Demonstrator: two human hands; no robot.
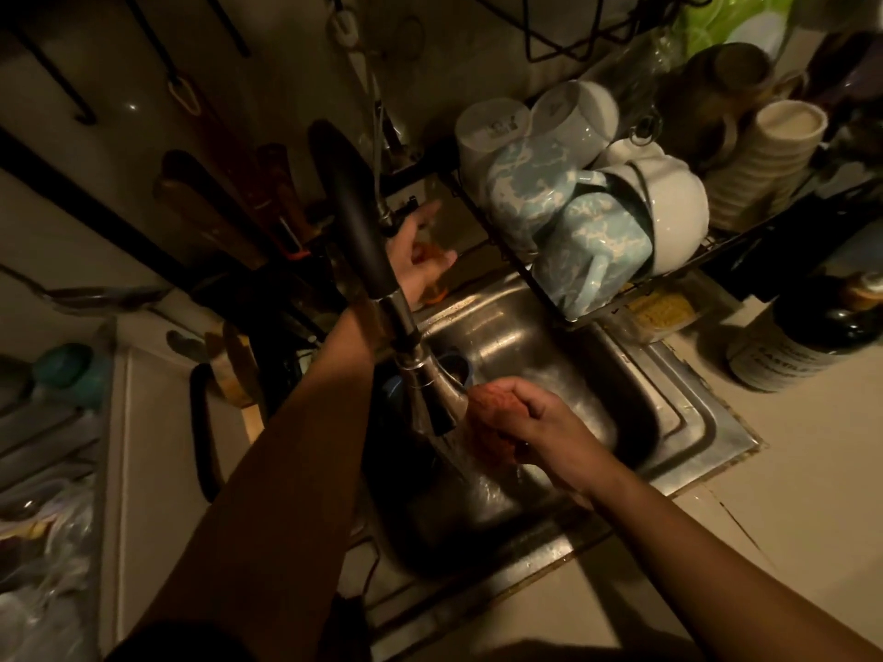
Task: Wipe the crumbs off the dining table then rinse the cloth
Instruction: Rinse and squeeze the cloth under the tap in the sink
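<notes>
**Now: cloth under the running tap**

Right hand [530,422] is over the basin, fingers curled tight round the cloth [485,413]. The cloth is a reddish wad bunched in the fist, just beside the spray head [432,394], with water [461,458] falling past it.

Judgement: the cloth is soft and soaked, so limp and heavier than when dry. It is unlikely to slip but sure to drip. Best held as a wad in the whole fist so it can be squeezed. A corner pinch would let it sag and splash.

Sink [688,422]: stainless steel, wet, glossy. Counter [802,494]: pale, with a dark labelled bottle [807,346] on it at right.

Left hand [415,265] reaches behind the faucet neck toward a small lever [399,217]. Its fingers look spread and relaxed, gripping nothing. The light is dim, so contact with the lever is uncertain.

Beyond: dish rack [745,236] holding upturned mugs [597,246] and bowls. Utensils [215,203] hang on the wall at left.
</notes>
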